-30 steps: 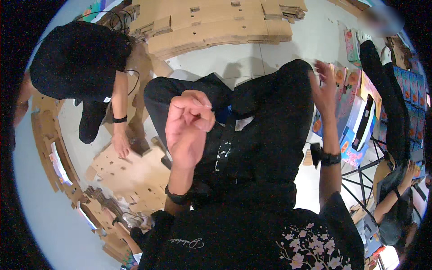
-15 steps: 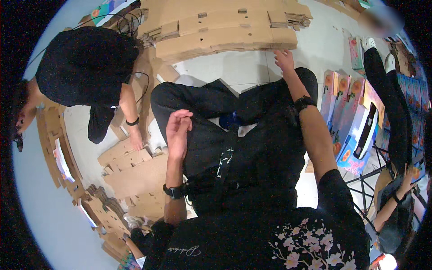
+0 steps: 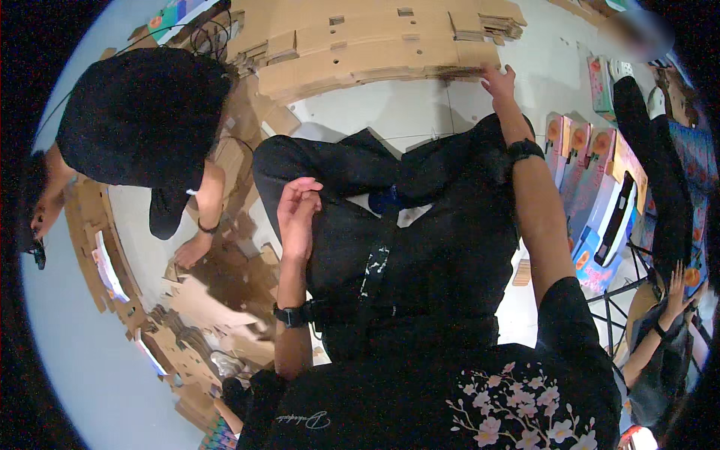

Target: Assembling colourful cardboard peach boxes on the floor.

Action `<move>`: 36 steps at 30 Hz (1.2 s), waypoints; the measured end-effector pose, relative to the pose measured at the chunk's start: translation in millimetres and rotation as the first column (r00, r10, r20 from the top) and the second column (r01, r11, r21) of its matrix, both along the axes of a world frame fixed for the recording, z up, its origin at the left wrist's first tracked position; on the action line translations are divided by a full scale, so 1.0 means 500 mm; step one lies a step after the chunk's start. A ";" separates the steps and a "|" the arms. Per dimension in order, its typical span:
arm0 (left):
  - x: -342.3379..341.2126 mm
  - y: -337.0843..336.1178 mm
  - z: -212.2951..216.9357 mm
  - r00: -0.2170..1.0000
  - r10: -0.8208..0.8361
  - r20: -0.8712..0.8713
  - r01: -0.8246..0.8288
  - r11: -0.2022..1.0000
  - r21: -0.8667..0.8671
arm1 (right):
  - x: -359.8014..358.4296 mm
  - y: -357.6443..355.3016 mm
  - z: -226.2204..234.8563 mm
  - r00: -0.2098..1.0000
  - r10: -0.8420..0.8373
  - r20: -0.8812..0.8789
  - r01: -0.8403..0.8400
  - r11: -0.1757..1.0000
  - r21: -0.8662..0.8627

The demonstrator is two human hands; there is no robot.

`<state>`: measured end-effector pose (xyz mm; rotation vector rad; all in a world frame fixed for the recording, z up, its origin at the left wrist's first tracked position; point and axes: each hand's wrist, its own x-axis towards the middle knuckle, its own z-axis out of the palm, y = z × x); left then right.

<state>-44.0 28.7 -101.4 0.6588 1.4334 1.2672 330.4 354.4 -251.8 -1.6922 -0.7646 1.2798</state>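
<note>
My left hand point(image 3: 297, 217) hovers over my left thigh, its fingers loosely bent with no object in them. Out past my right knee, my right hand point(image 3: 501, 86) is at the near right corner of a stack of flat brown cardboard sheets point(image 3: 375, 64). Its fingers are apart, and the fingertips reach the corner of the stack; whether they press on a sheet I cannot tell. The cardboard has slots and small round holes, with folded flaps at its sides. My crossed legs in black trousers point(image 3: 322, 169) lie between the two hands.
At left, a person in a black shirt point(image 3: 142, 116) reaches a hand point(image 3: 195, 247) to a blurred cardboard sheet point(image 3: 214, 307). More flattened cardboard point(image 3: 94, 247) lies behind. Colourful printed boxes point(image 3: 600, 172) stand at right, near another person's legs point(image 3: 660, 172).
My right hand has shifted right and slightly up along the cardboard's edge. My left hand has barely moved. The person at left has moved a hand leftward, and cardboard there has been lifted.
</note>
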 end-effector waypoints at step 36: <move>0.043 -0.012 0.056 0.530 -0.448 -0.720 0.541 0.833 -0.119 | 0.046 -0.115 0.421 0.895 0.251 -0.369 -0.163 0.954 0.253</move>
